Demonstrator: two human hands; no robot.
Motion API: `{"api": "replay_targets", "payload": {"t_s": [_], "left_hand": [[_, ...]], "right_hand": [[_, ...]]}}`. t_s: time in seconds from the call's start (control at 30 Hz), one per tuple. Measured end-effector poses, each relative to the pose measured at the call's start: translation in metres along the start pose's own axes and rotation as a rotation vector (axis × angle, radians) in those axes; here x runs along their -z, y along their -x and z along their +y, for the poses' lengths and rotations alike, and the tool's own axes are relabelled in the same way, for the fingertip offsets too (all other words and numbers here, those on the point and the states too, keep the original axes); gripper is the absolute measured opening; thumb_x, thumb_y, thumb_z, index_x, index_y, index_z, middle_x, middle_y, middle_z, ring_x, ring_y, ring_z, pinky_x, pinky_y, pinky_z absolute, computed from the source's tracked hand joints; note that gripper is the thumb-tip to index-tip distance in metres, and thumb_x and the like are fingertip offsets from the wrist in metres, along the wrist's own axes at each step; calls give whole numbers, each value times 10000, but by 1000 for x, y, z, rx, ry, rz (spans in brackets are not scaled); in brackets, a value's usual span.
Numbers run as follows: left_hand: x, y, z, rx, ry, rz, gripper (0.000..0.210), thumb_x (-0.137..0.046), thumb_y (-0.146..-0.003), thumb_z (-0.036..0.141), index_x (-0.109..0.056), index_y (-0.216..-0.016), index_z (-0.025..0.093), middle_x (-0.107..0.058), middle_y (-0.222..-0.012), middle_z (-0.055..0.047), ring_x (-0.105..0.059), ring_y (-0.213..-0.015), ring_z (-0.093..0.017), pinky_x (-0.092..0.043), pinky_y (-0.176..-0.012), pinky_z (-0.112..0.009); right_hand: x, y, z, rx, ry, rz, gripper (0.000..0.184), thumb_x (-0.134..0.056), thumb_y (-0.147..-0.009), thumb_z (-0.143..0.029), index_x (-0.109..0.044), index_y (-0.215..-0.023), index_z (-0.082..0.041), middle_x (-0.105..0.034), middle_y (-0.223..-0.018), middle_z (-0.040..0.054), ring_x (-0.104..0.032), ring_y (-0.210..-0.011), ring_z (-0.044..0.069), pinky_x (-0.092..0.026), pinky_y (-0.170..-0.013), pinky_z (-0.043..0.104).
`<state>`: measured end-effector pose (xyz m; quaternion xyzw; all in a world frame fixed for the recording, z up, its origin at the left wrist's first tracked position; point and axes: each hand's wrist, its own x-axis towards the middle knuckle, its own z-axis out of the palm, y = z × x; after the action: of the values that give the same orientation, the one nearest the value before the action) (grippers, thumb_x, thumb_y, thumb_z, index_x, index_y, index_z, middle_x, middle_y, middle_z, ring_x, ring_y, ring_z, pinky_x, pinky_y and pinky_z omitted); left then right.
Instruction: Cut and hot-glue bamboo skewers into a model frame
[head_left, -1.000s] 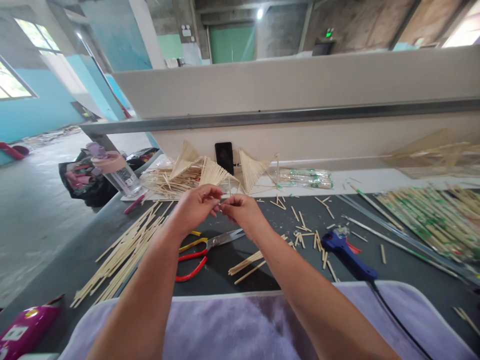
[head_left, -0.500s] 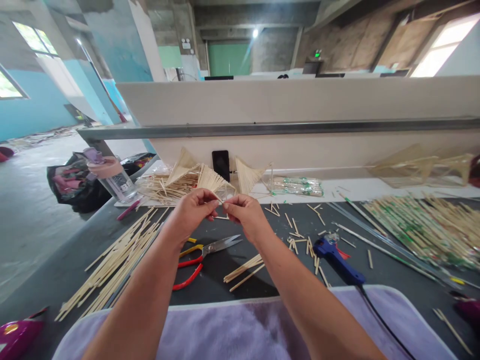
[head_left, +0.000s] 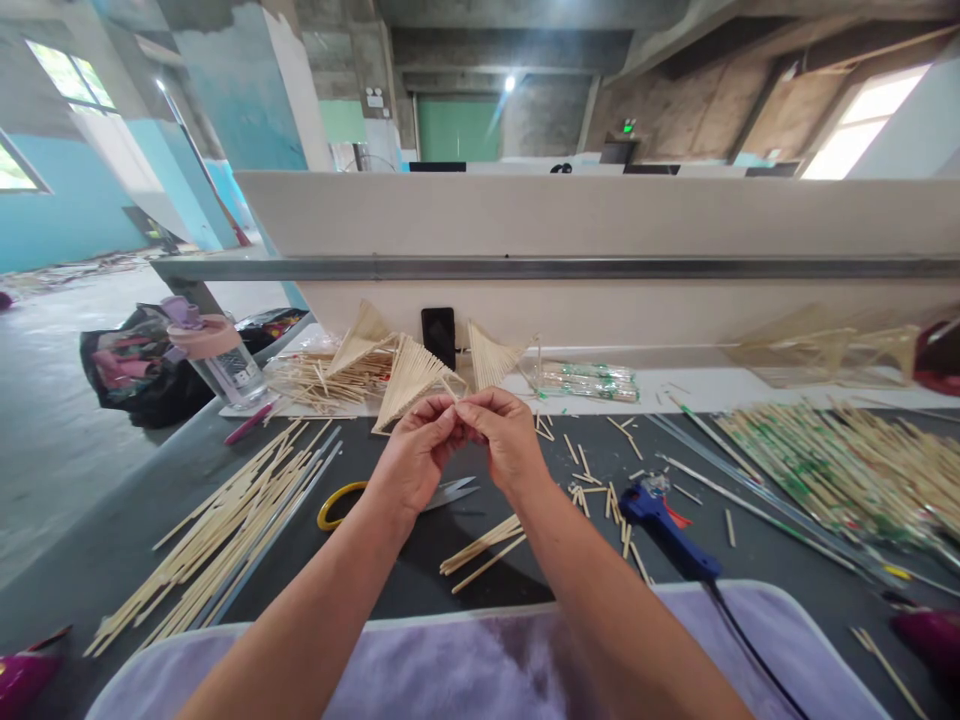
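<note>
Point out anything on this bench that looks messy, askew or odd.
Short stick offcuts lie strewn at all angles over the dark bench beside the blue glue gun. The long sticks at left fan out loosely. Nothing looks damaged.

I see two bare forearms, no sleeves. My left hand (head_left: 416,462) and right hand (head_left: 508,440) carry no gloves, rings or watch.

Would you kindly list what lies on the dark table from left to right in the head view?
Clear water bottle with pink lid → long bamboo sticks → yellow-handled scissors → blue glue gun → pile of green-marked bamboo sticks.
</note>
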<state>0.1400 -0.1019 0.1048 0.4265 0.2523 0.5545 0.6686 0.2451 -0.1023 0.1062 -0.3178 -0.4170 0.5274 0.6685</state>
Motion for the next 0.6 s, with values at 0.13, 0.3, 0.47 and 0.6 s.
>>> {"api": "replay_targets", "payload": {"t_s": [0.13,0.3,0.47,0.6], "left_hand": [[20,-1,30,17,-658,-137,156,-568,-733,302,-572,-806,164,-551,-626,23,-500,-569,-95,-406,-568,-215],[77,-6,59,313,-1768,-372,129,-572,-625,209,-602,-747,177,-598,-720,3,-538,-676,-143,-387,-594,-234],[98,-12,32,599,-1949,-417,563,-614,-494,108,-566,-1041,231,-655,-887,-33,-609,-784,-208,-433,-613,-261],[92,-13,17,603,-2026,-462,660,-642,-477,143,-548,-1127,202,-618,-1103,-116,-588,-971,-269,-445,-787,-331]], "right_hand": [[3,-3,0,20,7,31,102,-684,-590,-216,-598,-572,-164,-514,-441,-56,-387,-400,55,-269,-404,195],[8,-8,-3,-1,41,70,97,-682,-595,-229,-610,-594,-164,-572,-506,-31,-410,-412,49,-279,-399,185],[17,-13,-16,45,-11,113,110,-689,-594,-238,-606,-608,-167,-567,-512,-30,-414,-413,46,-267,-382,177],[28,-18,-33,121,-88,161,119,-684,-595,-232,-588,-598,-162,-562,-507,-28,-416,-410,47,-247,-375,178]]}}
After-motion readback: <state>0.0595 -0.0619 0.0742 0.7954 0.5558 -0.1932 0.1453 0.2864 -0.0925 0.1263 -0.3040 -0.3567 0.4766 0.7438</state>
